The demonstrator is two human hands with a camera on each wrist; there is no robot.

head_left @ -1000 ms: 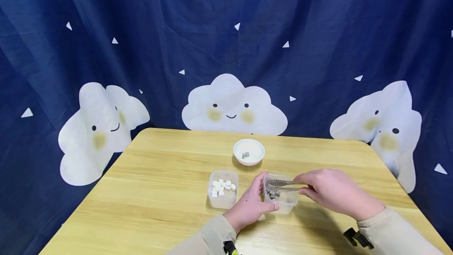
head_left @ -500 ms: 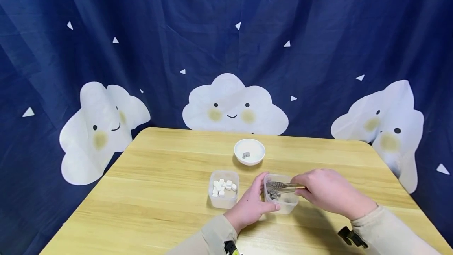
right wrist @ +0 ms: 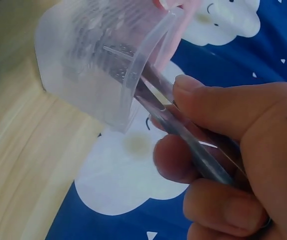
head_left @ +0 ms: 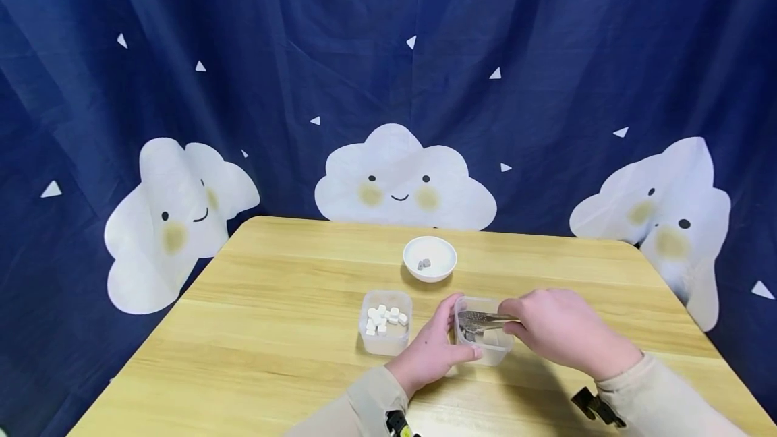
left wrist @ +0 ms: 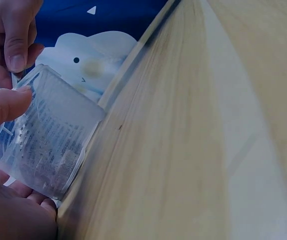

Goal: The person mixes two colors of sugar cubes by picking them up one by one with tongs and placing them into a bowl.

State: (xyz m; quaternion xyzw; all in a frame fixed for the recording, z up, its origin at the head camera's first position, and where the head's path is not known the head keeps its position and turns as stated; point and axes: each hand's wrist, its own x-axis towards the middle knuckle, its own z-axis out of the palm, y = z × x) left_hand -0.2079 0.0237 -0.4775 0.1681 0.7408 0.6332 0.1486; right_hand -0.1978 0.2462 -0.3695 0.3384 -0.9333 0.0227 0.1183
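Note:
My left hand (head_left: 429, 351) grips the side of a clear plastic container (head_left: 494, 355), thumb along its near rim and fingers behind. In the left wrist view the container (left wrist: 58, 120) sits between thumb and fingers. A pair of metal tongs (head_left: 482, 320) is pinched in my right hand (head_left: 561, 330), its perforated tips down inside the container. Grey cubes (head_left: 469, 336) lie at the bottom, partly covered by the tips. The right wrist view shows both arms of the tongs (right wrist: 181, 132) passing over the rim, close together. Whether a cube is caught between the tips I cannot tell.
Left of my left hand stands a second clear container (head_left: 385, 347) with several white cubes (head_left: 378, 317). Behind both is a white bowl (head_left: 442, 258) with a few grey cubes (head_left: 425, 264). A blue curtain (head_left: 273, 86) hangs past the far edge of the wooden table (head_left: 273, 288).
The tongs' arms have closed together inside the container, and my right hand has shifted slightly left. My left hand keeps its hold on the container.

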